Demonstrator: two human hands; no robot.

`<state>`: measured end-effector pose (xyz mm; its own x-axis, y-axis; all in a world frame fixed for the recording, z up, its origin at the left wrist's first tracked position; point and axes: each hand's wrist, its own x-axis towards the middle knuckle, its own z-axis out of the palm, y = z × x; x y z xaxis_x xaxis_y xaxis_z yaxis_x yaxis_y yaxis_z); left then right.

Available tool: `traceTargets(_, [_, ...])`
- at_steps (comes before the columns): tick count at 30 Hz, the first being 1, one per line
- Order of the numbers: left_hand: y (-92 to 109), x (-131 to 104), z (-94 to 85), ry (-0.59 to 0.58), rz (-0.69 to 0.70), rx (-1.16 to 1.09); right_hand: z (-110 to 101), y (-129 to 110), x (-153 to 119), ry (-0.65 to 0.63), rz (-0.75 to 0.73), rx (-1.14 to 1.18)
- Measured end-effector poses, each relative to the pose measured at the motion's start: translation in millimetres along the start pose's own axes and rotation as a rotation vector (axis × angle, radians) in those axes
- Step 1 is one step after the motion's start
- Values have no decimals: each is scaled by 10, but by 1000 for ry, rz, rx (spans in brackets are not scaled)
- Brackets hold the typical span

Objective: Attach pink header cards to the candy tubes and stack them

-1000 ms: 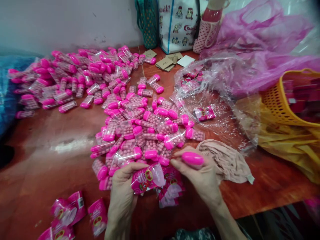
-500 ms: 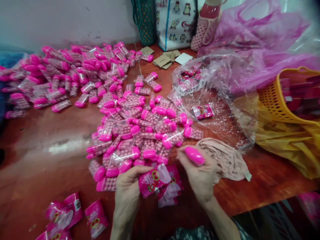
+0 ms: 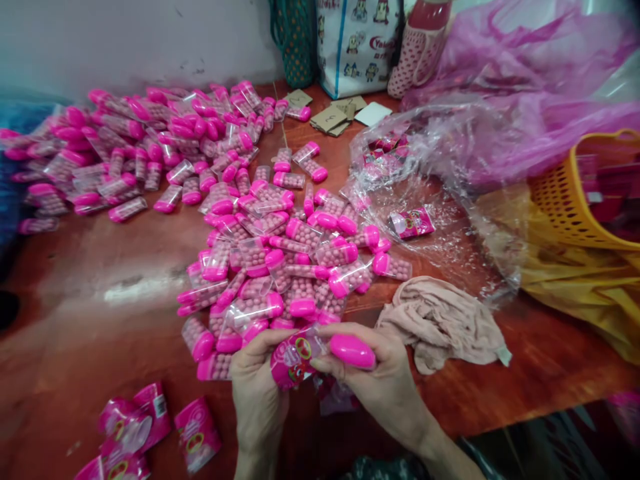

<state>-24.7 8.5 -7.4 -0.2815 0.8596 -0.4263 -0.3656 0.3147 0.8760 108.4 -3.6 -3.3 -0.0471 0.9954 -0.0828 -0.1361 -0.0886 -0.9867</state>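
Observation:
Both hands meet near the front of the red-brown table. My left hand [image 3: 260,377] is closed on a printed pink sleeve [image 3: 291,360]. Between the fingers of my right hand [image 3: 383,373] is a small container with a bright pink cap [image 3: 353,351]; its body is at the sleeve's open end, partly covered by fingers. Just beyond the hands lies a heap of clear containers [image 3: 300,260] with pink caps and small pink balls inside. More pink sleeves [image 3: 334,393] lie below the hands, partly hidden by them.
A second heap of containers [image 3: 120,147] lies back left. Several pink packets [image 3: 197,433] rest front left. To the right are a beige cloth [image 3: 445,320], clear plastic [image 3: 450,233] and a yellow basket [image 3: 560,200]. Bags [image 3: 357,53] and cards [image 3: 330,119] are at the back.
My right hand has moved left and brought the pink-capped container to the sleeve in my left hand. The view has shifted slightly.

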Motion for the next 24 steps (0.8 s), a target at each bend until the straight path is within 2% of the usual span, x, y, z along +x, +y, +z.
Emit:
traceTargets(4, [-29, 17, -8, 31, -5, 9, -68, -143, -68, 147, -166, -131])
traceTargets(5, [-22, 38, -31, 75, 14, 4, -96, -180, -88, 206, -170, -106])
traceTargets(7, [7, 88, -93, 174, 65, -7, -154, -237, -117, 271, -75, 21])
traceTargets(9, [40, 124, -151, 203, 105, -1, -196, -266, -125, 216, 117, 183])
traceTargets(11, [57, 130, -183, 151, 119, 18, -200, -269, -109, 93, 299, 281])
traceTargets(13, [50, 108, -184, 95, 130, 33, -172, -253, -79, -3, 401, 289])
traceTargets(18, [11, 41, -140, 26, 143, 111, -106, -186, -15, -97, 410, 239])
traceTargets(24, [75, 22, -83, -58, 167, 279, -186, -144, 2, -154, 408, 175])
